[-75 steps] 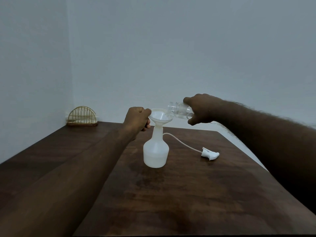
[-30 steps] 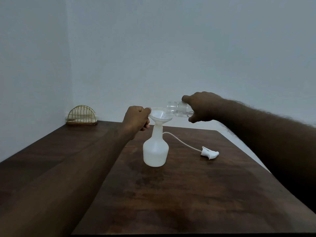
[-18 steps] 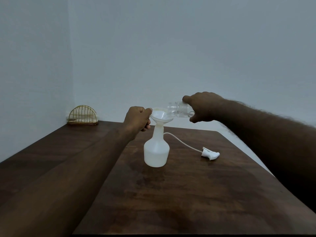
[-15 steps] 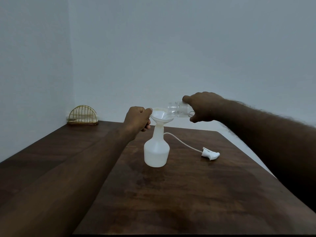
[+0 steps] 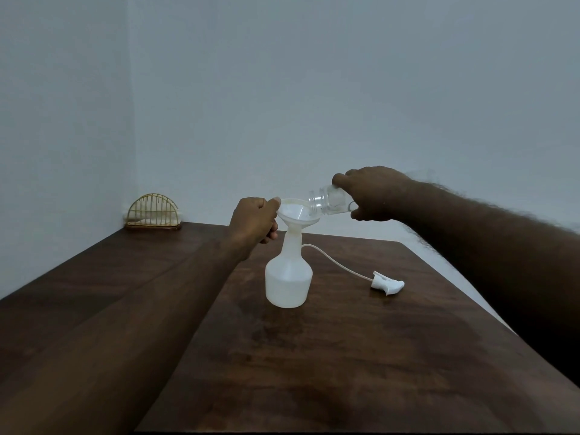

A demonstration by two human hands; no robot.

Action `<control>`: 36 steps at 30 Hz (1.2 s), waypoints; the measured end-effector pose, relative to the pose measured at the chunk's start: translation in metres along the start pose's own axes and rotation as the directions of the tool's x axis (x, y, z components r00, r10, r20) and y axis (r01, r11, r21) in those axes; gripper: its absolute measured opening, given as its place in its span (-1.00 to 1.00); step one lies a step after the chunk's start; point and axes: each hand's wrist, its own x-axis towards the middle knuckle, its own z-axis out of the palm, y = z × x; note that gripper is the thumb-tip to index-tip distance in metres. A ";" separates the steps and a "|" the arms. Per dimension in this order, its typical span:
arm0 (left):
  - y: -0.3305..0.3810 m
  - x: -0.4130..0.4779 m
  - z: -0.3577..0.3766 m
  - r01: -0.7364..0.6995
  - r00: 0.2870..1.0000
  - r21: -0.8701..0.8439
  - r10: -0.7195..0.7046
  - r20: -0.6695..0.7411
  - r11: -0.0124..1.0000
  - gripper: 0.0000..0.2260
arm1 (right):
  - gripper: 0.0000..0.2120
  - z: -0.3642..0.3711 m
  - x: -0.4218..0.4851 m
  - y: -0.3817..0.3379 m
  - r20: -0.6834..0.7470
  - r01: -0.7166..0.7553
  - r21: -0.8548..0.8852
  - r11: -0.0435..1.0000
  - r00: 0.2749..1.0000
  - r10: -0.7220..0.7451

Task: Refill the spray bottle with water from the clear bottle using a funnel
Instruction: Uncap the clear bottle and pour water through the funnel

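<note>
The clear bottle (image 5: 329, 203) is held tipped almost level, its long axis running left to right. Its open mouth is pointed left and slightly down, over the right rim of the funnel (image 5: 296, 213). Whether water is running from it cannot be told. The white funnel is seated upright in the neck of the spray bottle (image 5: 288, 279), with its wide bowl turned upward. The spray bottle, white and translucent, is stood upright near the middle of the table (image 5: 345, 356), its long axis vertical.

The right hand (image 5: 373, 193) is reached in from the right with the forearm extended, and its fingers and thumb are wrapped round the body of the clear bottle. The left hand (image 5: 254, 219) is raised just left of the funnel, fingers curled into a loose fist, and the funnel's left rim is pinched at the thumb.

1 white spray head (image 5: 387, 284) is laid on its side on the table to the right of the spray bottle, with its thin tube (image 5: 332, 261) curved back toward the bottle's neck. The table is of dark wood. 1 gold wire holder (image 5: 153, 211) is set at the far left corner, where 2 plain pale walls (image 5: 345, 89) meet.
</note>
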 end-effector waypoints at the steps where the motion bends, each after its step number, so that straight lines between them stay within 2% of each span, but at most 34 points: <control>1: 0.000 0.000 0.000 0.004 1.000 -0.002 -0.004 0.000 1.000 -0.68 | -0.52 0.000 0.001 0.000 -0.014 0.011 -0.019 1.000 1.000 -0.011; 13: 0.003 -0.002 0.001 0.048 0.999 -0.063 -0.048 0.004 0.997 -0.68 | -0.43 0.002 0.007 0.001 -0.067 0.054 -0.164 0.985 0.996 -0.066; 19: -0.001 0.000 0.001 0.068 0.998 -0.059 -0.068 0.000 0.996 -0.69 | -0.44 0.008 0.012 0.000 -0.173 0.064 -0.258 0.964 0.979 -0.111; 26: 0.000 0.001 0.003 0.073 0.997 -0.069 -0.075 -0.019 0.995 -0.69 | -0.40 0.004 0.016 -0.001 -0.302 0.097 -0.327 0.940 0.932 -0.201; 36: 0.002 -0.002 0.002 0.021 0.999 -0.049 -0.022 -0.027 0.999 -0.66 | -0.49 -0.002 0.020 -0.001 -0.422 0.154 -0.376 0.914 0.850 -0.317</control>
